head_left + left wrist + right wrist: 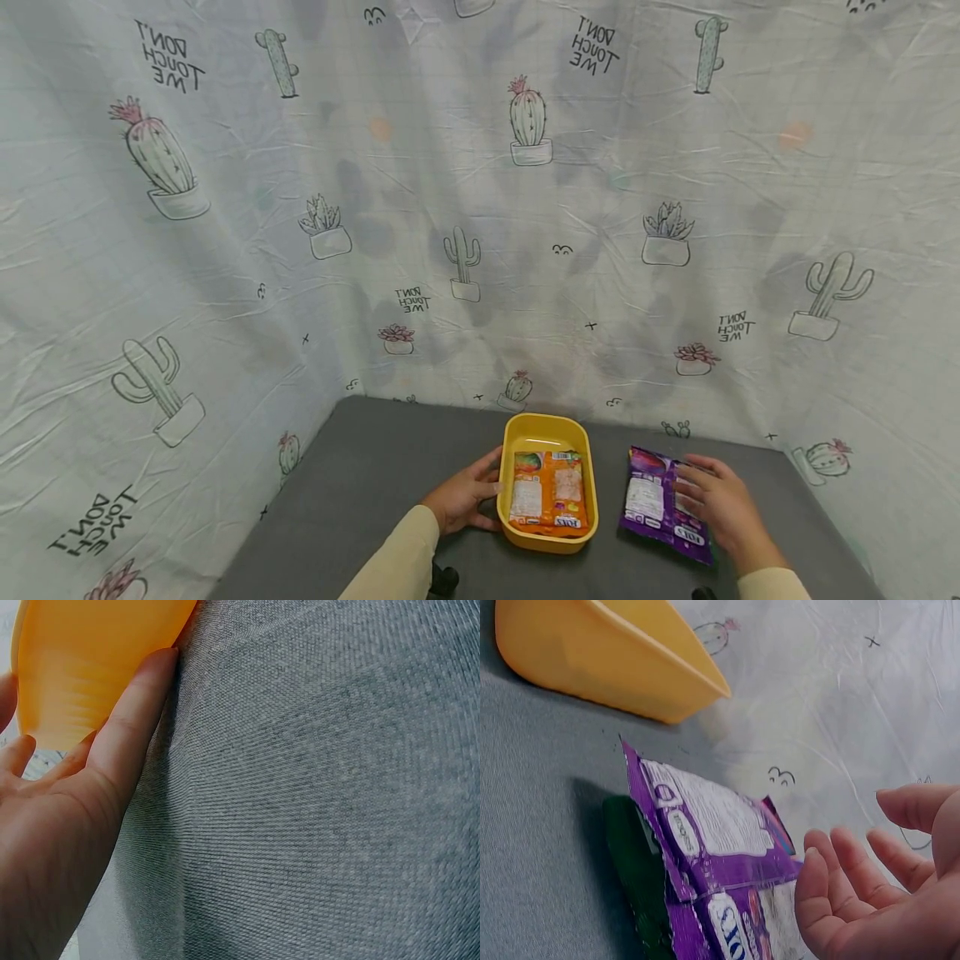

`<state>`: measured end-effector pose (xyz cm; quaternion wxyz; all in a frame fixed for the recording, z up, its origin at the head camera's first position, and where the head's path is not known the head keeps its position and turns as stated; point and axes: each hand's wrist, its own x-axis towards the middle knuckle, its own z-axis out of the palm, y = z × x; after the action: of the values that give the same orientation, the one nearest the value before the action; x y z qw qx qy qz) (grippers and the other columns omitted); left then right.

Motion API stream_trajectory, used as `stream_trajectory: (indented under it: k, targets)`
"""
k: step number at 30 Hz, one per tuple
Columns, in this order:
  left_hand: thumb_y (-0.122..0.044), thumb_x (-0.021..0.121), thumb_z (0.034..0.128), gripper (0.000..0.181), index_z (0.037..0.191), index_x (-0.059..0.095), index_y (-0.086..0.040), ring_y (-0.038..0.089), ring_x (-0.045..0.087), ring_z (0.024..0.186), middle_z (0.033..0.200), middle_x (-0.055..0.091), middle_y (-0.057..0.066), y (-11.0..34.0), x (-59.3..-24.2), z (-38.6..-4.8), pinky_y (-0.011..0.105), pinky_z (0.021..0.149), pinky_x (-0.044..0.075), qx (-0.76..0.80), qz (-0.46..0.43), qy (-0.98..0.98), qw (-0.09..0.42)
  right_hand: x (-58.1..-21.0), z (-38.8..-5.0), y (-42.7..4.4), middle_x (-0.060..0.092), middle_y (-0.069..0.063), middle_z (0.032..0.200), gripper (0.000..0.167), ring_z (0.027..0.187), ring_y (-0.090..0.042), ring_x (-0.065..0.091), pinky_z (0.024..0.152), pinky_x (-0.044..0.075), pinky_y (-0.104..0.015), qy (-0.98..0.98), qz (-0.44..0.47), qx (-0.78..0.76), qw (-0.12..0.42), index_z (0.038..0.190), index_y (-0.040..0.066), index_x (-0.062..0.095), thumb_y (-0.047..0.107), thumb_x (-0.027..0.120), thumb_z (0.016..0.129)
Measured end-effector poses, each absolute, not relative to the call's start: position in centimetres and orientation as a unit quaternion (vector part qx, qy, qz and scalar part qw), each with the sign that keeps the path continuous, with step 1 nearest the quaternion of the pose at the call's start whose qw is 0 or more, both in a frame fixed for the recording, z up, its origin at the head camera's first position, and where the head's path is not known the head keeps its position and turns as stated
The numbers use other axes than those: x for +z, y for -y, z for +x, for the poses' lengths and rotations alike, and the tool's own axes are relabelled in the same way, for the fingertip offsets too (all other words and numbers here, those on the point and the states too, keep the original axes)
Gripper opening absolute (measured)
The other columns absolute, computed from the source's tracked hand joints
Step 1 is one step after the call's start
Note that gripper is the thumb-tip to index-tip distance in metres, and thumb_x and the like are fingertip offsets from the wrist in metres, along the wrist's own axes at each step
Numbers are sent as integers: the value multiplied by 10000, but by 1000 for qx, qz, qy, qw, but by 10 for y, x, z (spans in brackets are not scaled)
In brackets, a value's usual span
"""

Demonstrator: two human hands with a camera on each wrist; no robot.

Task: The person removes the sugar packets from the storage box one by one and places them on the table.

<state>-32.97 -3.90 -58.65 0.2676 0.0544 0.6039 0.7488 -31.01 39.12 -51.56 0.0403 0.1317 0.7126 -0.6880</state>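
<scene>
A yellow plastic box (551, 546), rounded at the corners, stands on the dark grey table. Inside lies an orange snack packet (547, 492). My left hand (465, 496) is at the box's left side, its thumb and fingers extended along the outer wall; the left wrist view shows fingertips touching the yellow plastic. To the right of the box lies a purple snack packet (648, 504), printed side up. Over its right part my right hand (723, 504) hovers with loosely bent, spread fingers and nothing in them. A dark green thing (634, 862) shows under the purple packet's edge.
A white cloth curtain (420, 200) printed with cacti hangs behind and on both sides of the grey table (360, 483). Two small black objects show at the bottom of the head view, one a rounded knob (446, 581) by the left sleeve.
</scene>
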Motion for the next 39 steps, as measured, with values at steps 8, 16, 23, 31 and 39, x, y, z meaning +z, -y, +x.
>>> stream_trajectory:
  k: [8, 16, 23, 31, 39]
  targets:
    - [-135, 648, 1114, 778, 1766, 236, -237, 441, 435, 1459, 1716, 350, 212, 38, -586, -329, 697, 862, 580, 748, 49, -607, 266, -511, -311, -379, 667, -101, 1305, 632, 1066, -196, 712, 907, 612, -409, -719, 112, -683, 62, 1623, -70, 300, 235, 594, 1154]
    - [-128, 639, 1116, 774, 1767, 234, -234, 436, 437, 1456, 1698, 381, 208, 38, -586, -330, 695, 863, 581, 746, 51, -608, 266, -506, -311, -363, 670, -131, 1336, 623, 1107, -231, 724, 922, 604, -406, -733, 85, -672, 66, 1619, -84, 311, 233, 584, 1158]
    - [-124, 642, 1113, 778, 1766, 234, -232, 430, 453, 1445, 1690, 396, 203, 38, -588, -330, 701, 854, 581, 746, 57, -609, 264, -504, -313, -347, 653, -157, 1361, 619, 1130, -268, 717, 930, 600, -417, -731, 76, -674, 72, 1599, -80, 338, 244, 611, 1147]
    - [-106, 639, 1111, 778, 1766, 238, -230, 424, 477, 1419, 1692, 390, 207, 39, -588, -330, 692, 852, 586, 749, 54, -605, 267, -498, -313, -326, 638, -170, 1347, 584, 1125, -301, 699, 940, 599, -499, -725, 72, -680, 83, 1574, -76, 365, 246, 603, 1149]
    - [-106, 638, 1112, 781, 1767, 233, -235, 427, 465, 1428, 1699, 379, 205, 40, -589, -331, 686, 850, 588, 749, 53, -603, 270, -501, -311, -309, 531, -255, 1460, 638, 1182, -379, 676, 943, 601, -518, -733, 75, -669, 93, 1572, -48, 405, 308, 670, 1114]
